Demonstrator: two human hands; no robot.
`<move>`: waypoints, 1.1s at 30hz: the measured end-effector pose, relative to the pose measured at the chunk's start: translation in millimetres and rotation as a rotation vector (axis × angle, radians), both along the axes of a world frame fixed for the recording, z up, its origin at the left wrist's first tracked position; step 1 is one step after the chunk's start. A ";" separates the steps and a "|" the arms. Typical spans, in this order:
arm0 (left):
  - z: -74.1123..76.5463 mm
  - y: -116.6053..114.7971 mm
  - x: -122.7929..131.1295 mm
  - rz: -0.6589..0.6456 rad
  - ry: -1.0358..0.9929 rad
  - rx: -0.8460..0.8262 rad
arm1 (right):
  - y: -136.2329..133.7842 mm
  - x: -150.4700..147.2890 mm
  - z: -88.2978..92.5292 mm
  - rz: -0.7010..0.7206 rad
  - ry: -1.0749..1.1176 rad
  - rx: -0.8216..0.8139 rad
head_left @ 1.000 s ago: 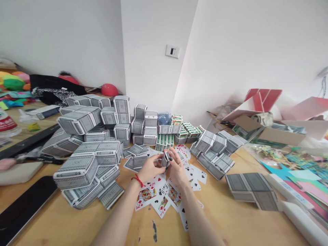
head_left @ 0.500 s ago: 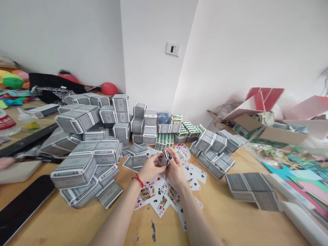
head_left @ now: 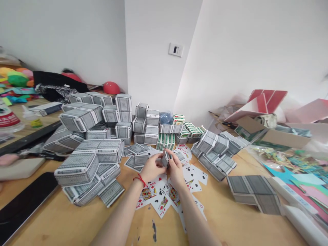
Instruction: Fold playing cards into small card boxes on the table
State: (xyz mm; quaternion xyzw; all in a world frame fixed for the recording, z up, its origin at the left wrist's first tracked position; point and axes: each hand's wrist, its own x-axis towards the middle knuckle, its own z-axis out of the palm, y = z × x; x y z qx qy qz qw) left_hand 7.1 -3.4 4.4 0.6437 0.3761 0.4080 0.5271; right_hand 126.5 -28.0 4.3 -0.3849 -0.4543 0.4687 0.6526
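Observation:
Between my fingers, a small grey-patterned pack of playing cards (head_left: 165, 160) stands on end over the middle of the table. My left hand (head_left: 153, 167), with a red string at the wrist, is closed around its left side. My right hand (head_left: 175, 167), dark-nailed, grips it from the right. Whether the pack is boxed or loose cards, I cannot tell. Face-up playing cards (head_left: 162, 205) lie fanned out beneath my hands and forearms. Just left of my left hand are some face-down cards (head_left: 135, 160). Green-edged card boxes (head_left: 166, 140) stand right behind the held pack.
Stacks of grey card boxes (head_left: 77, 167) rise at the left, with more stacks (head_left: 215, 147) at the right. A black phone-like slab (head_left: 25, 208) lies front left. Open cardboard boxes (head_left: 279, 136) and coloured paper (head_left: 310, 186) sit far right. A white wall stands behind.
The whole view has shifted slightly, so things appear a little further right. Both hands keep hold of the pack, which has turned slightly between the fingers.

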 end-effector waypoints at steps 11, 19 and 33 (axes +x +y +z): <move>-2.6 0.6 -5.5 0.265 0.189 0.388 | 7.0 -1.8 -8.1 -0.027 -0.027 -0.102; -2.8 1.0 -10.1 0.294 0.275 0.500 | 7.3 1.3 -7.2 0.040 -0.059 -0.087; -1.6 -0.6 -10.9 0.285 0.326 0.547 | 11.6 7.9 -18.5 -0.096 -0.299 -0.040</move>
